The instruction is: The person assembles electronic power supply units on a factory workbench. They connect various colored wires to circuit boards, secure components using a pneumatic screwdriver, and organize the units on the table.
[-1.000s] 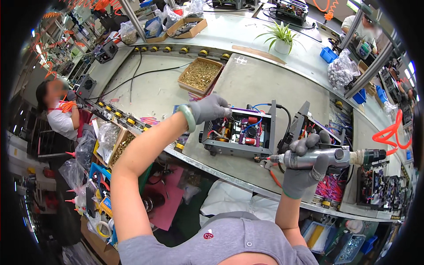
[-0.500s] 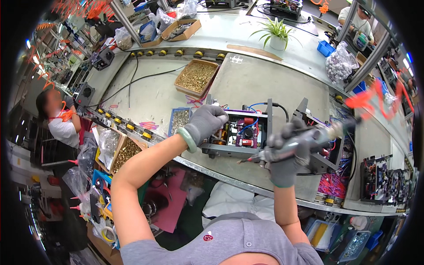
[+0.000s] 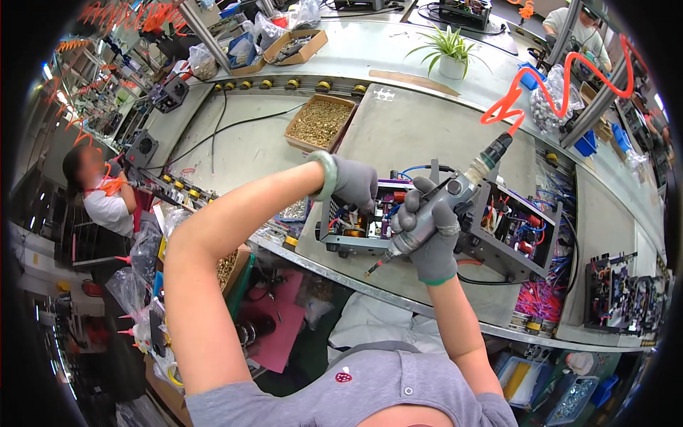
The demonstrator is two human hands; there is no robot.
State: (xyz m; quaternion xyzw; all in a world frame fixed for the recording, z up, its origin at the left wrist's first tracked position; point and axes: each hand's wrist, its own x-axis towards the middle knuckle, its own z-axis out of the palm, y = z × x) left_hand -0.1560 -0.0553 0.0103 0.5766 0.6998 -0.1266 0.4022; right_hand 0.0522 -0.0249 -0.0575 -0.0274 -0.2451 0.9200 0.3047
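Note:
In a grey glove, my right hand (image 3: 432, 235) is wrapped round a grey pneumatic screwdriver (image 3: 420, 224), its bit slanting down to the left past the front edge of an open black metal case (image 3: 356, 244). Red and purple parts, copper coils and blue wires show inside that case. My left hand (image 3: 356, 183), also gloved, reaches over the case's back left part with its fingers bunched and pointing down; whatever they pinch is hidden. Just right of the screwdriver, a second open case (image 3: 516, 231) with similar electronics sits tilted on the bench.
An orange coiled air hose (image 3: 562, 85) runs from the screwdriver. Behind the left hand stands a box of brass-coloured fasteners (image 3: 320, 122). Pink wires (image 3: 538, 302) lie at the bench's right front. A potted plant (image 3: 451, 57) is on the far counter. A co-worker (image 3: 107, 188) is at left.
My left hand has moved right and its fingers now point down over the case. The right hand has shifted left and steadied, with the screwdriver tilted more steeply and the hose stretched upward.

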